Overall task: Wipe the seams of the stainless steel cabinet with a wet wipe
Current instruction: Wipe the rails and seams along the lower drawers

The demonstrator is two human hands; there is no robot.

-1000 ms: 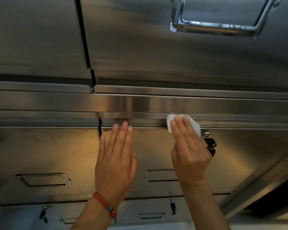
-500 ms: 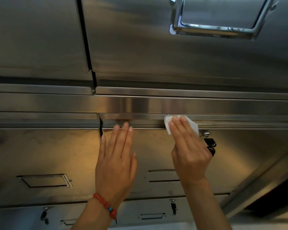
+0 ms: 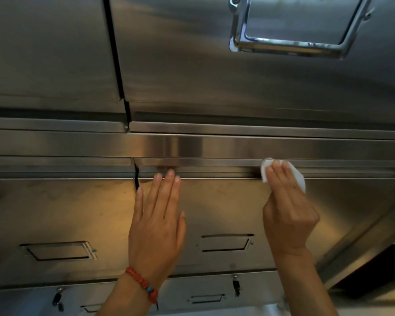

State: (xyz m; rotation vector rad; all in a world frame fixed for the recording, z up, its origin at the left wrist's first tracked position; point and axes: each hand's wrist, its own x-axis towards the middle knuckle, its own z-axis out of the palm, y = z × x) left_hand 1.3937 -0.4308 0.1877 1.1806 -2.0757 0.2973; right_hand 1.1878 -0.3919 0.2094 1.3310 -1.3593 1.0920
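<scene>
The stainless steel cabinet (image 3: 55, 213) fills the view. My right hand (image 3: 287, 208) holds a white wet wipe (image 3: 265, 168). Its two straight fingers press the wipe onto the horizontal seam (image 3: 214, 175) along the top edge of the right drawer, and its other fingers are curled. My left hand (image 3: 156, 224), with a red bead bracelet at the wrist, lies flat on the same drawer front. Its fingertips reach the seam, just right of the dark vertical gap (image 3: 136, 179) between the drawers.
A chrome bail handle (image 3: 290, 46) juts from the upper right door. Recessed pulls sit in the left drawer (image 3: 59, 250) and the right drawer (image 3: 226, 242). Keys hang in locks (image 3: 236, 286) on the row below. The cabinet's side edge runs down at the lower right (image 3: 363, 242).
My right hand has slid the wipe to the right along the seam and now covers the lock with keys seen earlier. My left hand has stayed flat in place.
</scene>
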